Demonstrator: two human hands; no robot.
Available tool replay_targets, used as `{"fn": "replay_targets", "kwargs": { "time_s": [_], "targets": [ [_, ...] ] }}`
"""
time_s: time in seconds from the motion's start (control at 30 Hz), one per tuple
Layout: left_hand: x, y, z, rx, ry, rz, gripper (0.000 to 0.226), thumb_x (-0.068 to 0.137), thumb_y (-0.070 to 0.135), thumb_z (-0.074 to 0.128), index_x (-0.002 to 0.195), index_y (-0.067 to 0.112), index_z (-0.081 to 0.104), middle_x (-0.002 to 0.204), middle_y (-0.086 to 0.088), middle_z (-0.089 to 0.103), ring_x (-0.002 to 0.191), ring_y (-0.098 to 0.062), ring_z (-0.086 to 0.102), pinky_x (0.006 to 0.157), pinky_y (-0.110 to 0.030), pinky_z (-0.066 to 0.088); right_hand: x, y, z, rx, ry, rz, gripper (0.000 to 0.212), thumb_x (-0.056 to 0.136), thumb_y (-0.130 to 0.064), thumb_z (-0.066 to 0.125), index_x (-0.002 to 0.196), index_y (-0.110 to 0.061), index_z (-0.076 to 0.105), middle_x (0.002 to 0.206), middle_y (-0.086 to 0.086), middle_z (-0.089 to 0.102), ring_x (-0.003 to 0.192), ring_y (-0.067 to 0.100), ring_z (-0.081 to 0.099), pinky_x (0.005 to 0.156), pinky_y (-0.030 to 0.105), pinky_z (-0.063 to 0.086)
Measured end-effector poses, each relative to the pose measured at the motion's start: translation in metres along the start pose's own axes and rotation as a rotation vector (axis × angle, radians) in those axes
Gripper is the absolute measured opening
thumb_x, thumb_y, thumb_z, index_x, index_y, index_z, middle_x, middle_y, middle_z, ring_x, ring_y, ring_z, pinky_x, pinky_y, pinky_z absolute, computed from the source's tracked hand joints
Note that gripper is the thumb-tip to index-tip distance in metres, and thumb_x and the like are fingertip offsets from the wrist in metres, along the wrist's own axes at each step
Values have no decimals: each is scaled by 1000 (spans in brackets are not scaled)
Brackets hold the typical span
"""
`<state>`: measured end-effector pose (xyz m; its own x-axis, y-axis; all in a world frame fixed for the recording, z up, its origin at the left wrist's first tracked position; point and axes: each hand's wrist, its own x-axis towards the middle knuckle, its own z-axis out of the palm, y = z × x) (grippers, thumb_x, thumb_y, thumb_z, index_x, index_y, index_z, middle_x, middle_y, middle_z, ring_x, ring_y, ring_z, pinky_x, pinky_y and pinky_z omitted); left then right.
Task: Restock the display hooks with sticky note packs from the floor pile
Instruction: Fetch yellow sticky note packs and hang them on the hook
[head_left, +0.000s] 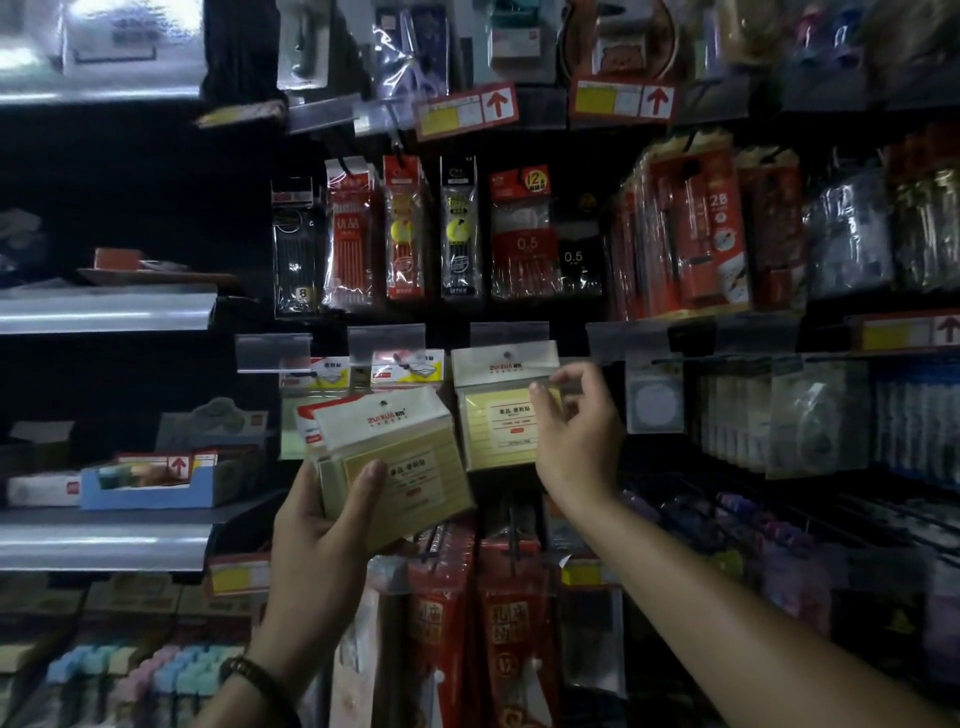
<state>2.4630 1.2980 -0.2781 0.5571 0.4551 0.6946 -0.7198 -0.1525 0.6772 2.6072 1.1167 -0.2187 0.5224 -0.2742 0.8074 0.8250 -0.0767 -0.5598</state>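
Left hand (322, 525) grips spare packs (400, 457) in reserve; right hand (576, 431) pinches hung pack (496, 415), apparently seating it on hook (507, 355).

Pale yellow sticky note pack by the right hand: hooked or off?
Looks hooked: the pale yellow pack hangs level, dark hook tip through its header hole.

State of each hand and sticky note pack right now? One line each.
left hand: grips held packs, thumb on front.
held packs: tilted, not hung.
hung pack: upright on hook.
right hand: pinches the hung pack's right edge.
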Motion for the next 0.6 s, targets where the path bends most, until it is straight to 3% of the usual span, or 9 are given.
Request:
{"fn": "replay_targets", "kwargs": {
  "time_s": [0.07, 0.13, 0.37, 0.47, 0.6],
  "targets": [
    [1, 0, -2, -3, -2, -14, 30, 93, 35, 65, 123, 32, 66, 118, 5, 77, 109, -19, 76, 76, -45, 67, -1, 3, 2, 8, -16, 2, 11, 104, -24, 68, 112, -31, 68, 98, -8, 72, 86, 9, 71, 66, 30, 58],
    [2, 1, -3, -4, -1, -20, 29, 94, 34, 65, 123, 31, 65, 119, 3, 76, 110, -22, 76, 78, -52, 67, 1, 7, 5, 27, -38, 29, 23, 106, -25, 65, 127, -32, 73, 109, -4, 76, 92, 13, 71, 72, 33, 59],
    [7, 1, 1, 15, -37, -24, 27, 98, 32, 65, 125, 32, 67, 124, 0, 76, 113, -24, 76, 85, -58, 65, 17, 17, 17, -159, -114, 29, 33, 109, -22, 60, 141, -21, 68, 113, 6, 76, 74, 8, 60, 58, 14, 44],
    [12, 2, 6, 4, -56, -48, 24, 100, 30, 63, 123, 30, 66, 123, -1, 76, 112, -25, 76, 86, -57, 65, 29, 25, 23, -279, -181, 69, 40, 109, -18, 60, 148, -22, 62, 137, 6, 71, 82, 13, 61, 67, 27, 54],
    [16, 0, 15, -34, -89, -96, 24, 102, 26, 63, 125, 27, 66, 122, -2, 76, 110, -25, 77, 81, -51, 66, 37, 28, 24, -441, -386, 162, 63, 106, -21, 65, 162, -36, 41, 142, 11, 60, 91, 21, 69, 72, 32, 61]
  ]
}}
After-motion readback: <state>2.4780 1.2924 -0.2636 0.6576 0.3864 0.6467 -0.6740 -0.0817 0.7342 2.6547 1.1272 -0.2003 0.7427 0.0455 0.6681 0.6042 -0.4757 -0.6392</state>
